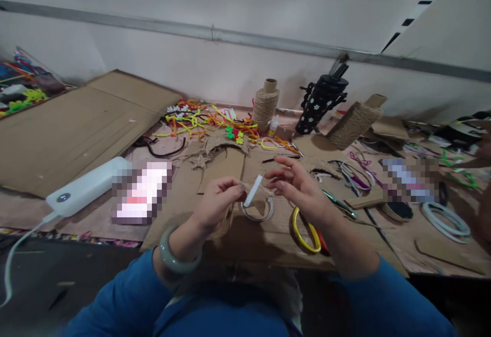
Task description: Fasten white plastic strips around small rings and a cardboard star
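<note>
My left hand (220, 201) has thumb and fingers closed in a pinch at one end of a short white strip (253, 191). The strip slants upward toward my right hand (299, 188), whose fingers are apart and hold nothing I can see. Below the strip is a pale ring-shaped band (271, 210); a tan piece of cardboard shows inside it. Whether the band touches the left fingers is unclear. Under the right wrist lies a yellow loop (306, 234), with a red one (322, 244) partly hidden by the forearm.
Behind the hands stand a twine spool (266, 108), a tilted twine spool (355, 125) and a black flowered holder (318, 102). Colourful pipe cleaners (195, 122) lie in a heap. At left are a large cardboard sheet (76, 127), a white corded device (88, 186) and a phone (143, 194).
</note>
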`<state>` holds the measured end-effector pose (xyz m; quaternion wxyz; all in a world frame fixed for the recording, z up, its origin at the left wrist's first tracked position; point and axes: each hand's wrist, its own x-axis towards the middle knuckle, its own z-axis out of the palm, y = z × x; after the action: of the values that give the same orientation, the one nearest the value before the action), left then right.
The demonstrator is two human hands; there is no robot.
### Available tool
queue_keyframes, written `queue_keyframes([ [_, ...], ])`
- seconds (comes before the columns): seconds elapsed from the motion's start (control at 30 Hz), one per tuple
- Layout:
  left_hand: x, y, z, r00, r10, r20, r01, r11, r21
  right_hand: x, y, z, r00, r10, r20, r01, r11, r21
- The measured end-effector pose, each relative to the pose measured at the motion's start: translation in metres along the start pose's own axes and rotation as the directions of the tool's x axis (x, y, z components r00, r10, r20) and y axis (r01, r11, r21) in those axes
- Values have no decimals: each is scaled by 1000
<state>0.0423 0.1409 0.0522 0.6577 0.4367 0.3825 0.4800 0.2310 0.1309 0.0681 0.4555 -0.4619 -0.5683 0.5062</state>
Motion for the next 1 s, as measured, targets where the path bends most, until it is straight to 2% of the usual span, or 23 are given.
queue_keyframes([
  [0.1,2,-2,-2,998,-27,50,25,999,41,18,-1,6,979,74,190,-75,997,-5],
  [0.17,3,-7,-4,999,-30,35,30,1000,6,26,2,13,968,84,238,-85,996,-4],
  [0.23,3,-15,-6,1000,-15,7,16,999,-30,30,7,19,984,74,159,-84,995,53],
  [0.33,3,-24,-8,1000,9,12,-9,999,-46,30,16,28,996,76,-52,-66,982,175],
  [0.43,2,-27,-6,1000,20,-18,-21,995,-93,28,23,32,989,60,-136,-33,981,192],
  [0.67,4,-20,0,981,-11,-195,-31,976,-213,22,29,35,992,80,-102,-69,992,109],
  [0.83,5,-19,-1,984,-45,-172,-4,961,-275,20,29,37,986,132,-104,-113,980,166],
  [1.0,4,-17,-2,973,-112,-204,49,955,-293,19,31,36,986,158,-55,-138,955,264],
])
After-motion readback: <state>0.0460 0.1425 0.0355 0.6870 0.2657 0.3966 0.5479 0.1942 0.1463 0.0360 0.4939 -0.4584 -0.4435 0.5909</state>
